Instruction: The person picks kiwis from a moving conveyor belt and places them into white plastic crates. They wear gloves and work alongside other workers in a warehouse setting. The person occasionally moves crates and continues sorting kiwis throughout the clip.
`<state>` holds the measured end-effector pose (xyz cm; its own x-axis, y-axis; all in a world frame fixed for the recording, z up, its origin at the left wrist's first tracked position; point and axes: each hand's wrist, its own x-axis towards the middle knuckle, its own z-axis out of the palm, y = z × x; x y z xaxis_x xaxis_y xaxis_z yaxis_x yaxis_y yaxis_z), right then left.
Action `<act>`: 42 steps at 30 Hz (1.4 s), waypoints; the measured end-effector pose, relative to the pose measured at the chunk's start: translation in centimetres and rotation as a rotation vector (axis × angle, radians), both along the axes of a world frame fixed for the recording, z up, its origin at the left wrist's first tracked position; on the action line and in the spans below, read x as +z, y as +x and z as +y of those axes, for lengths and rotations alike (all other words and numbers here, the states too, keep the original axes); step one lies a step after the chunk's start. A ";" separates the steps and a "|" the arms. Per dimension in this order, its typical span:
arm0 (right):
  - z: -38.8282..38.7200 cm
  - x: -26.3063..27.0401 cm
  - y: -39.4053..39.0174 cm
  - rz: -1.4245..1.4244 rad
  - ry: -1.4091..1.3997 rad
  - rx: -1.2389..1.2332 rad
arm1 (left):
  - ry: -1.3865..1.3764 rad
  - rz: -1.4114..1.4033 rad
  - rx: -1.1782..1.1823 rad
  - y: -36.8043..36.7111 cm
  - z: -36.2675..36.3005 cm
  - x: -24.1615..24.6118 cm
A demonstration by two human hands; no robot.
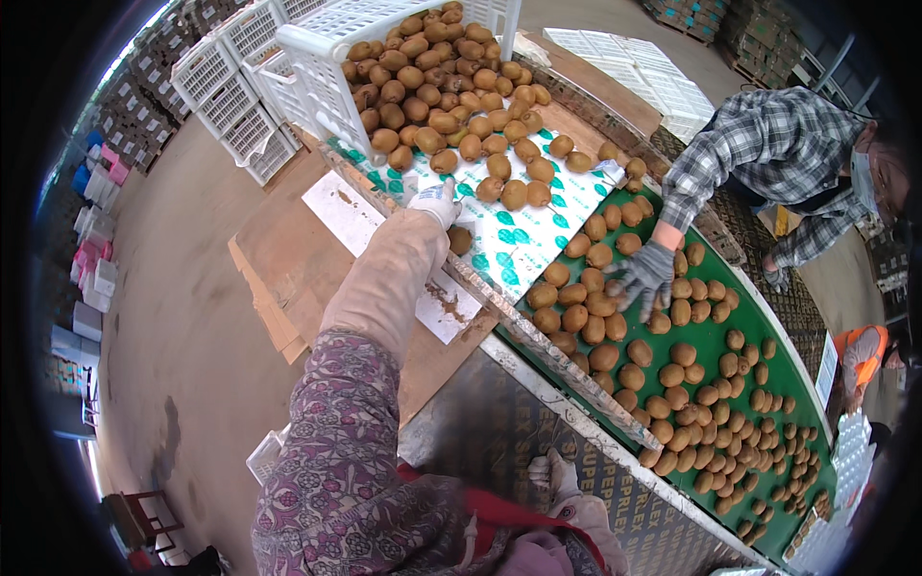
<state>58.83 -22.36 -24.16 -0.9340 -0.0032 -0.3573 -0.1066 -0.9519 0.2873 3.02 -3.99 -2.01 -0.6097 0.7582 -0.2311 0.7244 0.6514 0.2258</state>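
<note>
My left hand (436, 204), in a white glove, reaches over the wooden side board onto a white sheet with green leaf prints (497, 237); what its fingers touch is hard to tell. One kiwifruit (459, 240) lies just beside its wrist. Beyond it, many kiwifruit (432, 93) spill from a tipped white plastic crate (317, 79) onto the sheet. My right hand (553, 475), also gloved, hangs low near my body with its fingers curled; whether it holds anything is not visible. More kiwifruit (675, 397) lie on a green conveyor belt (627, 345) to the right.
Across the belt a co-worker's grey-gloved hand (642, 277) rests among the kiwifruit. A wooden side board (562, 355) and metal rail (536, 385) edge the near side. Stacked white crates (230, 108) stand at the upper left; flattened cardboard (288, 266) lies below my left arm.
</note>
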 end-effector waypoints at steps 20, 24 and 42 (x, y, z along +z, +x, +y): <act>0.0 3.8 -2.2 -0.796 0.846 0.174 | 0.689 -1.318 -0.014 8.0 -8.8 3.2; 0.1 19.0 -8.8 -0.609 1.518 -0.337 | 0.355 -1.893 -0.173 19.3 -17.3 6.9; -7.6 27.4 -11.4 -0.279 1.062 0.000 | 0.960 -1.327 0.139 31.5 -34.0 6.0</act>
<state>47.41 -30.00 3.21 -0.8201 0.4307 -0.3767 -0.0401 -0.7000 -0.7130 34.52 -38.01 4.02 -0.4525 0.8834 -0.1218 -0.3420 -0.0457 0.9386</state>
